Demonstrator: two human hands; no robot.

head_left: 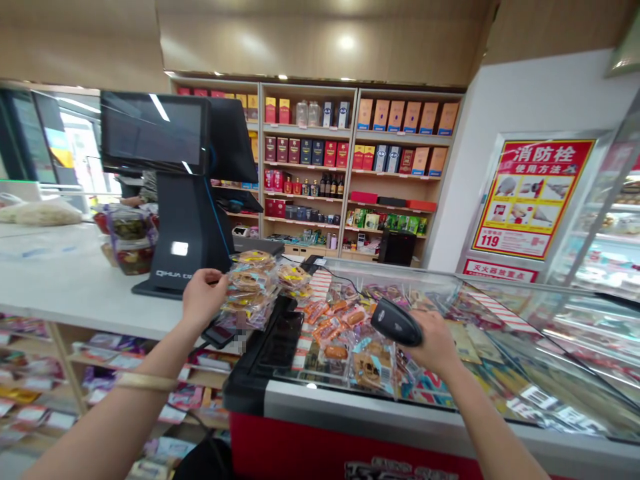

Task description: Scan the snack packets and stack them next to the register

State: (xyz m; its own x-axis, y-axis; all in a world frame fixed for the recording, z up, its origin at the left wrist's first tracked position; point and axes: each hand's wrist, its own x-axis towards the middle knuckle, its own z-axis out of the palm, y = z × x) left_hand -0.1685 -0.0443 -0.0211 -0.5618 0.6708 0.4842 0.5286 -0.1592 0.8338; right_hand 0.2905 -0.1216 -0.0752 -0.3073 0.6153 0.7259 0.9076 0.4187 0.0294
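A black handheld barcode scanner (pixel 397 323) is gripped in my right hand (pixel 434 341), above the glass top of the freezer (pixel 345 393). Its head points left. Under it lie several orange-wrapped snacks (pixel 327 329) and a clear packet of round biscuits (pixel 373 367). My left hand (pixel 204 297) has its fingers curled at the left edge of a pile of clear-wrapped biscuit packets (pixel 250 287), pinching the wrapping there. A smaller heap of similar packets (pixel 294 280) sits just to the right of that pile.
A black cash register screen (pixel 154 133) stands on the white counter (pixel 45 267), beside jars of food (pixel 133 237). A black phone-like slab (pixel 283 339) lies on the freezer's left end. Shelves of boxed bottles (pixel 310 150) line the back wall. Part of a person shows behind the register.
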